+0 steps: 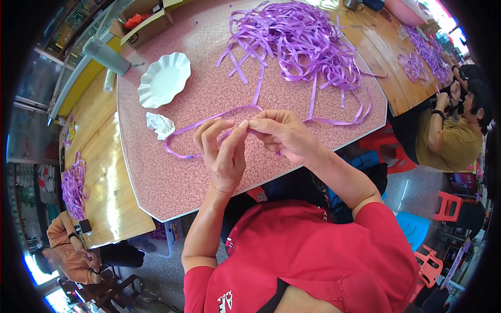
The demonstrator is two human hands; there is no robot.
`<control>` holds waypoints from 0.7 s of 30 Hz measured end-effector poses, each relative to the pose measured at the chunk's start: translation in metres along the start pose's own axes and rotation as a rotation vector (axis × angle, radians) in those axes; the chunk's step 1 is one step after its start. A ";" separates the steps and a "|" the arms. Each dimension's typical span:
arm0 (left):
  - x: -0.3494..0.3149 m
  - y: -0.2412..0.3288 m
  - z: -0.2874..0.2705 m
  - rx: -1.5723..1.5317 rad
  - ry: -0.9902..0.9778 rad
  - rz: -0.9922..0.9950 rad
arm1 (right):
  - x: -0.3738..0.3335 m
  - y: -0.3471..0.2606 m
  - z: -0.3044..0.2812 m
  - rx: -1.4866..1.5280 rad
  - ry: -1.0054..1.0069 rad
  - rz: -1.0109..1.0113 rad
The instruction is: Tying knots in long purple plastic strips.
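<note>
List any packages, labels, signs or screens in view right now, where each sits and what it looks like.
Cardboard box: far left, beyond the pink table's edge; brown, open-topped, something orange-red inside.
Dark label: on that box's side; small and too blurred to describe.
Shelved packages: far left rim; small, pale and colourful, blurred.
No screens visible.

Open tabletop at lower left, clutter toward the top

Bare pink table (172, 177) lies lower left of the left hand (223, 151) and right hand (284, 136). Above them a purple ribbon pile (302, 41) fills the upper centre; a white scalloped dish (164, 79) and crumpled tissue (159, 125) block the upper left.
</note>
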State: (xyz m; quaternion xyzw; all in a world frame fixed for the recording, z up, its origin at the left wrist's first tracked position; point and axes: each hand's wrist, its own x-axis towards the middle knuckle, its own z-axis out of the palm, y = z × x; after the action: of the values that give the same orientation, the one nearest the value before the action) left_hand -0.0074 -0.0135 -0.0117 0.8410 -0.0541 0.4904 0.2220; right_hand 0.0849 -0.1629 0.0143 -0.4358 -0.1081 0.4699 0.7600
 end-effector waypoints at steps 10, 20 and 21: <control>0.001 0.009 -0.006 -1.007 -0.142 -0.832 | 0.000 0.003 0.002 -0.339 0.010 -0.287; 0.005 0.013 -0.003 -1.186 -0.186 -0.959 | 0.006 0.011 -0.009 -0.008 -0.092 -0.131; 0.005 0.015 -0.002 -1.186 -0.186 -0.959 | 0.006 0.011 -0.009 -0.008 -0.093 -0.131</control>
State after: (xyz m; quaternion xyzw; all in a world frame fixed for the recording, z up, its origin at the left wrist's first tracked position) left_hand -0.0108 -0.0257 -0.0020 0.5504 0.0442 0.1567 0.8189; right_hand 0.0867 -0.1607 -0.0009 -0.4086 -0.1734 0.4383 0.7816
